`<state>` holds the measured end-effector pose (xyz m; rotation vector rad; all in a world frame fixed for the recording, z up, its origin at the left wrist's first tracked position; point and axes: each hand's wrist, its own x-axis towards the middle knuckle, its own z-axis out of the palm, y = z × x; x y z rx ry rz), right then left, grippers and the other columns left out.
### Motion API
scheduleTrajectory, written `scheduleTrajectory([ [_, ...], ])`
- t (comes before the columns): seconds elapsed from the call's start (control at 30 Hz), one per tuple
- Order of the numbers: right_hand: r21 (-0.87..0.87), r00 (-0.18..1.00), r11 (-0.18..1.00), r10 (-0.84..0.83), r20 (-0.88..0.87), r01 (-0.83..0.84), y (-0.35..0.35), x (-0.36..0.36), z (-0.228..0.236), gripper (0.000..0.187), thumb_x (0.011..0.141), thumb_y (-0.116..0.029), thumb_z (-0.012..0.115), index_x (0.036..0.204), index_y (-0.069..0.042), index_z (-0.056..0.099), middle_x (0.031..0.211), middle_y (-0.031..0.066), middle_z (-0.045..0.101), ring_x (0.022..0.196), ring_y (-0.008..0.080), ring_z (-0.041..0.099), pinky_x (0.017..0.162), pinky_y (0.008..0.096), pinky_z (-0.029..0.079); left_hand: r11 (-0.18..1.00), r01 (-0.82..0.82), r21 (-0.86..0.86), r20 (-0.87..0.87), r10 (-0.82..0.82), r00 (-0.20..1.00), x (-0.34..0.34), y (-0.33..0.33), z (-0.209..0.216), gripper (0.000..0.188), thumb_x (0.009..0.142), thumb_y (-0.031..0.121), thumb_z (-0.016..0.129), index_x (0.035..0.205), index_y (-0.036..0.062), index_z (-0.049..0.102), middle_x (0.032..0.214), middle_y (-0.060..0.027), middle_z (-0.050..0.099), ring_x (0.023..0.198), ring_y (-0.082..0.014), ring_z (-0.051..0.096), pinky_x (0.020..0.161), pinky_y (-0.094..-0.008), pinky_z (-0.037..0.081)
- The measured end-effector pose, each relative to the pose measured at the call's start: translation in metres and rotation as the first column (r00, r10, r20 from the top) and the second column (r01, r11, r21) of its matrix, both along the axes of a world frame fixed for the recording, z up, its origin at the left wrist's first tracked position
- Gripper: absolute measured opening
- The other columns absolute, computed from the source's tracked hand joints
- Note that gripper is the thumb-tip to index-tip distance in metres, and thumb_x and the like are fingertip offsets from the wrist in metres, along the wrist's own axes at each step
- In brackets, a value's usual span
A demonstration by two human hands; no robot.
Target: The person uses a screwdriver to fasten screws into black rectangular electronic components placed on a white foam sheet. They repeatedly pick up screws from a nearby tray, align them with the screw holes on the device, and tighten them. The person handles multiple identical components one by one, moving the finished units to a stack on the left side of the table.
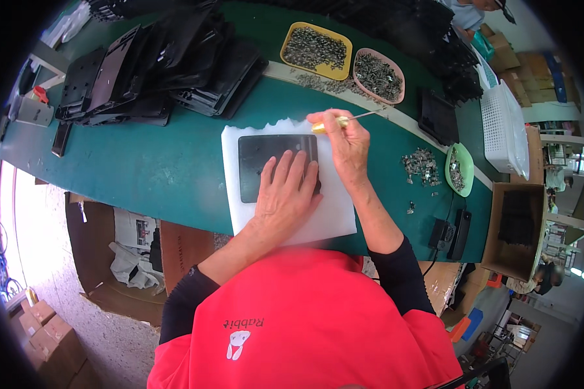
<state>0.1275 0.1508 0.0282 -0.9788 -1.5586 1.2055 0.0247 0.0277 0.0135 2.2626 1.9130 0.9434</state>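
A flat black plastic panel (253,155) lies on a white foam sheet (337,214) on the green table. My left hand (288,188) rests flat on the panel, fingers stretched out across its right half. Just beyond the panel's far right corner, my right hand (348,146) is closed round the yellow handle of a screwdriver (324,125). Its thin metal shaft points to the right, away from the panel. Farther off stand a yellow tray (349,57) and a pink tray (403,81), both holding many small metal parts.
Black panels (194,71) are piled at the far left. To the right are loose metal clips (422,165), a green bowl (462,185) of parts, a black device (449,235), a white basket (499,123) and a cardboard box (540,223). A person (467,14) is at the far right.
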Motion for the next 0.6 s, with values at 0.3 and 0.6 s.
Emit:
scheduleTrajectory([
  [0.3,0.633,0.957,0.766,-0.090,0.274,-0.110,-0.017,-0.003,-0.024,0.008,0.095,-0.001,0.057,0.101,0.002,0.061,0.102,0.0143,0.070,0.096,0.0248,0.069,0.083,0.0326,0.055,0.998,-0.018,0.062,-0.036,0.021,0.999,-0.001,0.001,-0.007,0.050,0.073,0.024,0.073,0.115,0.0005,0.059,0.125,-0.0166,0.052,0.119,-0.0357,0.050,0.098,-0.0537,0.039],
  [0.6,0.455,0.956,0.866,0.083,0.281,-0.209,-0.035,0.023,-0.024,0.010,0.095,-0.003,0.055,0.101,0.003,0.059,0.105,0.0180,0.068,0.102,0.0321,0.067,0.089,0.0396,0.054,1.000,-0.002,0.015,-0.040,0.002,0.999,-0.002,0.000,-0.007,0.052,0.074,0.028,0.074,0.117,0.0019,0.059,0.128,-0.0188,0.050,0.122,-0.0375,0.048,0.101,-0.0543,0.037],
])
